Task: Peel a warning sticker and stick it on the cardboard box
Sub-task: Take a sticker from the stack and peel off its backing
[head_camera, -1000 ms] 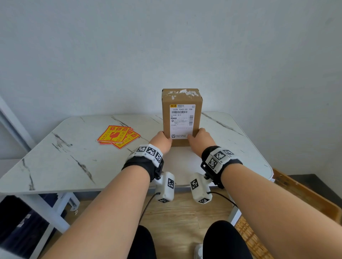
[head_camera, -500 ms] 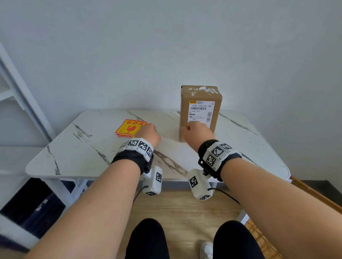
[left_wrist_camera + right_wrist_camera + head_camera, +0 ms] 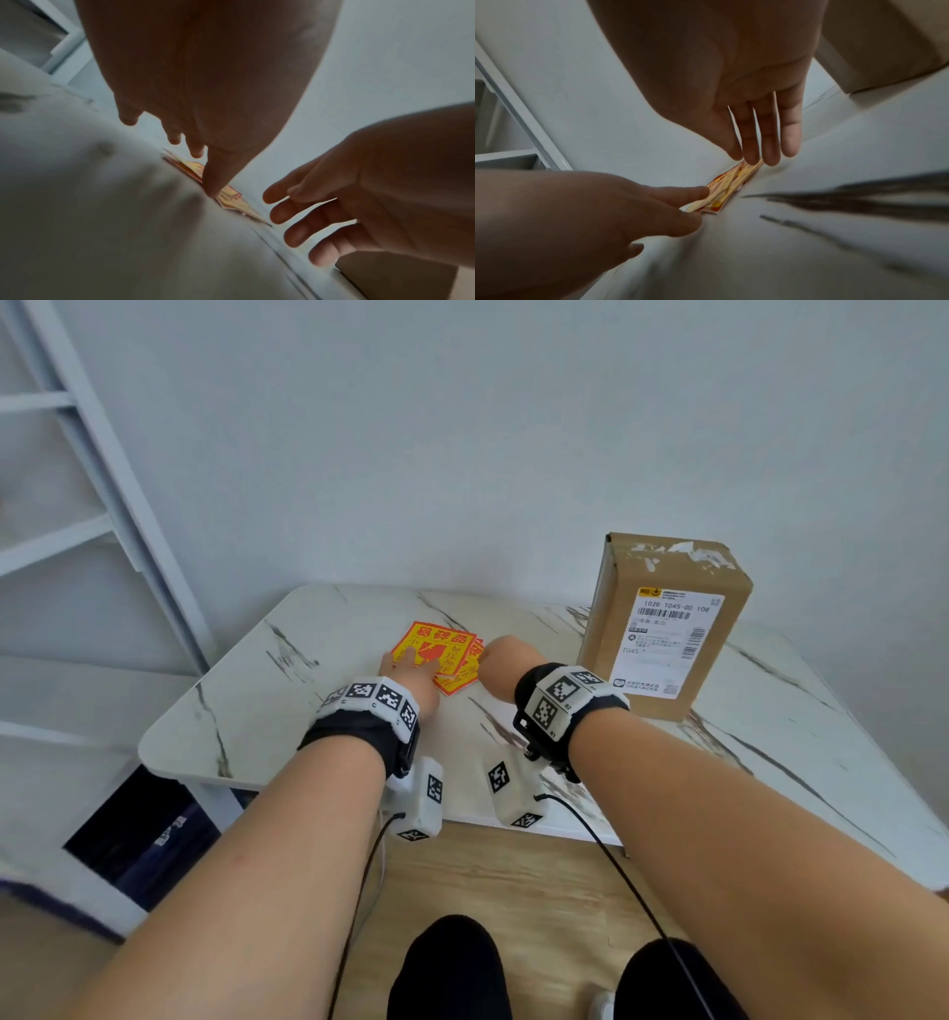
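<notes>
Left hand [image 3: 411,677] now on the near-left part of the warning stickers [image 3: 436,649], fingers straight and spread, thumb tip [image 3: 212,190] pressing the stack's near edge; half a second ago short of the stack, a full second ago on the cardboard box [image 3: 662,629]. Right hand [image 3: 506,665] moved across from the box front to the stack's right edge, fingers [image 3: 752,142] extended and loosely together, tips at or just over the corner, actual contact unclear. Neither hand curled round anything. Stickers fanned as a small yellow-and-red pile flat on the marble table [image 3: 287,711], left of centre, no sheet lifted or peeled. Box upright at the back right of the table, shipping label facing forward, well apart from the stickers and no longer touched. Wrist bands [image 3: 565,695] with black-and-white markers on both forearms. White ladder-like frame [image 3: 102,469] against the wall at far left, more in view than before.
</notes>
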